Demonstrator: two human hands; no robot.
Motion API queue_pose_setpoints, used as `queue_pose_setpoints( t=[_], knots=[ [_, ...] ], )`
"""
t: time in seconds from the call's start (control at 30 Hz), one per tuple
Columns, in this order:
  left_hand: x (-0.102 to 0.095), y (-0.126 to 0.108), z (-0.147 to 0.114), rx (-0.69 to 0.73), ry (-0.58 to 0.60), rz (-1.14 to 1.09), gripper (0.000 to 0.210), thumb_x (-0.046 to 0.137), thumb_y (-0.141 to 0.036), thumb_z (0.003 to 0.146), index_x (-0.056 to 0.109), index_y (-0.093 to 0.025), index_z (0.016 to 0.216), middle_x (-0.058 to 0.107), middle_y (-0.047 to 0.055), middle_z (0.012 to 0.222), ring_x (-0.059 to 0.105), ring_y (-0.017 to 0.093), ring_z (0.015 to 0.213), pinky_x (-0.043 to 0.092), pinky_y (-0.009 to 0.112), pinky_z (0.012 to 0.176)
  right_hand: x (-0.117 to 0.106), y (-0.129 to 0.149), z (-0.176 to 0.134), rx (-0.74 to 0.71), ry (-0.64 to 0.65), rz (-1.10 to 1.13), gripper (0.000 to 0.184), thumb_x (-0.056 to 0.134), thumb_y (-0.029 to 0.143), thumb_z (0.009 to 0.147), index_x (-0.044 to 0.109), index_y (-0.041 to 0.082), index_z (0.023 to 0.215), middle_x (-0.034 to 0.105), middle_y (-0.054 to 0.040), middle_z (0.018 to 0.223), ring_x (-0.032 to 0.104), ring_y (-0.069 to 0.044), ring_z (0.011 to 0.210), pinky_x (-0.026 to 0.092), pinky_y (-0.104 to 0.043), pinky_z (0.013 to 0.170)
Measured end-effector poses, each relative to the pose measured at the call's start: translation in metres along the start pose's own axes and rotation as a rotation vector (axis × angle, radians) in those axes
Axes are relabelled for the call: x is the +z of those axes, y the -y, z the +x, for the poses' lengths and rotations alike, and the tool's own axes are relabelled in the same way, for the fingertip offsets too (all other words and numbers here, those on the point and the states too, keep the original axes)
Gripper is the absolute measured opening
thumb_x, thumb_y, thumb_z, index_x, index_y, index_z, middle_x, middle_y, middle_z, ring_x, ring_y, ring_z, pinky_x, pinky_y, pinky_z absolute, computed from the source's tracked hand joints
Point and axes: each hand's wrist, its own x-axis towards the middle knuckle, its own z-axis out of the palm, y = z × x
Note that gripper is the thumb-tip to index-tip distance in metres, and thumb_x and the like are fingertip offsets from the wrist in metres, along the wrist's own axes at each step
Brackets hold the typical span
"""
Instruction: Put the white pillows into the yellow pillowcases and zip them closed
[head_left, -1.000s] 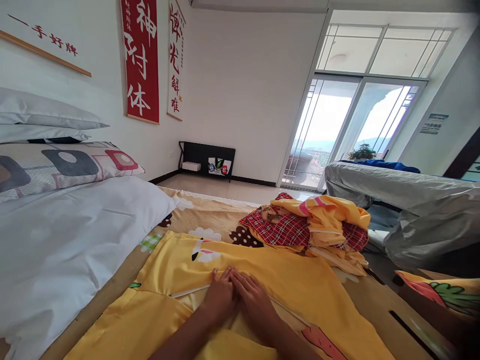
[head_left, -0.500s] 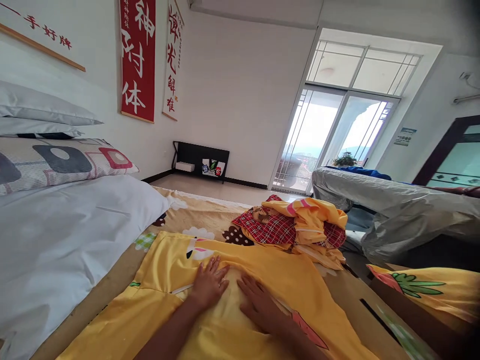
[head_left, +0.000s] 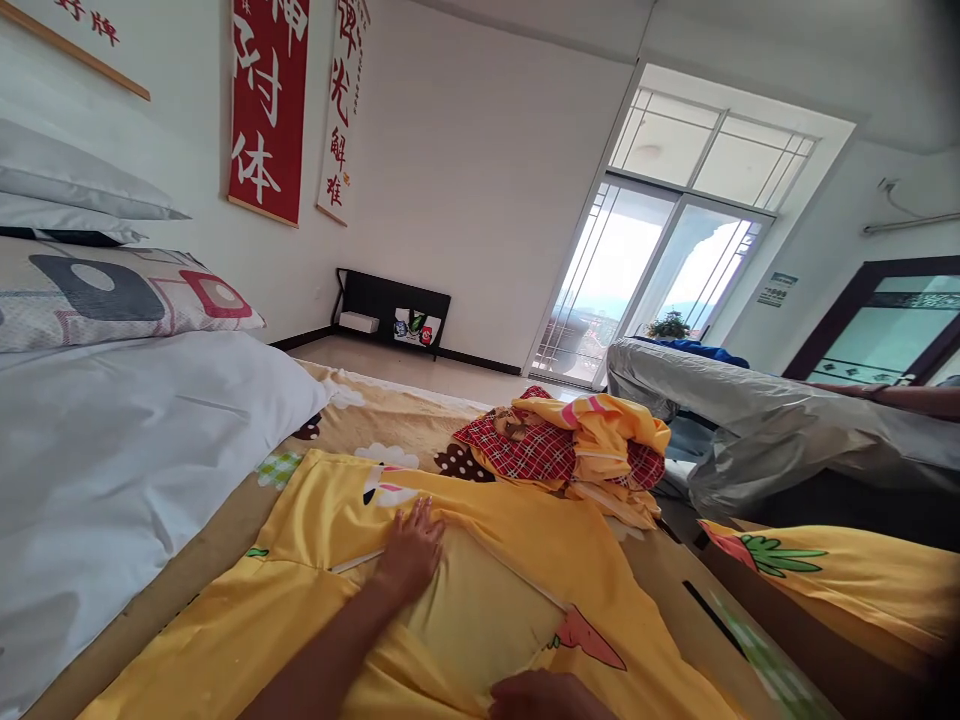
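A yellow printed fabric cover (head_left: 517,510) with carrot and white patterns lies spread over the bed. A slit in it, edged by pale strips, shows a lighter yellow layer (head_left: 480,590) inside. My left hand (head_left: 414,548) rests flat at the upper end of that slit, fingers stretched out. At the bottom edge of the view, my right hand (head_left: 551,694) has its fingers curled down on the cover near the slit's lower end. The frame cuts off part of that hand, and its fingertips are hidden.
White bedding (head_left: 142,440) and stacked pillows (head_left: 112,290) lie on the left. A crumpled yellow and red plaid cloth (head_left: 570,445) sits beyond the cover. On the right are a plastic-covered piece of furniture (head_left: 750,410), another person's arm (head_left: 919,400) and more yellow fabric (head_left: 862,570).
My right hand has drawn back from beside the left hand to the bottom edge, and its fingers have curled. The slit looks wider and flatter. My left hand stays near the same place.
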Motion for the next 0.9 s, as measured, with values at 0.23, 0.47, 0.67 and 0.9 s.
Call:
queue_pose_setpoints(
  t=[0.23, 0.47, 0.67, 0.9],
  knots=[
    [-0.001, -0.050, -0.036, 0.483, 0.263, -0.249, 0.063, 0.041, -0.055, 0.091, 0.033, -0.026, 0.146, 0.022, 0.013, 0.156, 0.019, 0.030, 0.144, 0.018, 0.056, 0.114, -0.014, 0.001, -0.022, 0.167, -0.350, -0.087, 0.028, 0.054, 0.034, 0.077, 0.066, 0.022, 0.099, 0.065, -0.0102, 0.098, 0.061, -0.024, 0.089, 0.048, -0.034, 0.080],
    [-0.018, -0.045, -0.050, 0.477, 0.439, -0.237, 0.074, 0.049, -0.058, 0.086, 0.025, -0.028, 0.149, 0.013, 0.015, 0.157, 0.009, 0.032, 0.145, 0.008, 0.063, 0.112, -0.031, 0.015, -0.019, 0.234, -0.431, -0.327, 0.018, 0.052, 0.023, 0.079, 0.058, 0.020, 0.063, 0.063, -0.0046, 0.091, 0.058, -0.019, 0.087, 0.042, -0.029, 0.077],
    [-0.030, -0.032, -0.073, 0.437, 0.590, -0.153, 0.069, 0.049, -0.051, 0.089, 0.025, -0.027, 0.149, 0.014, 0.016, 0.156, 0.011, 0.035, 0.143, 0.011, 0.067, 0.108, -0.047, 0.009, -0.030, 0.336, -0.519, -0.346, 0.011, 0.059, 0.026, 0.071, 0.059, 0.020, 0.080, 0.061, -0.0053, 0.103, 0.055, -0.022, 0.098, 0.038, -0.034, 0.088],
    [-0.019, -0.004, -0.091, 0.368, 0.542, -0.030, 0.052, 0.032, -0.048, 0.097, 0.032, -0.031, 0.146, 0.027, 0.014, 0.152, 0.026, 0.035, 0.140, 0.025, 0.064, 0.106, -0.050, 0.026, -0.024, 0.323, -0.431, -0.472, 0.040, 0.047, 0.018, 0.075, 0.060, 0.018, 0.113, 0.058, -0.0151, 0.127, 0.051, -0.031, 0.118, 0.032, -0.049, 0.099]
  ],
)
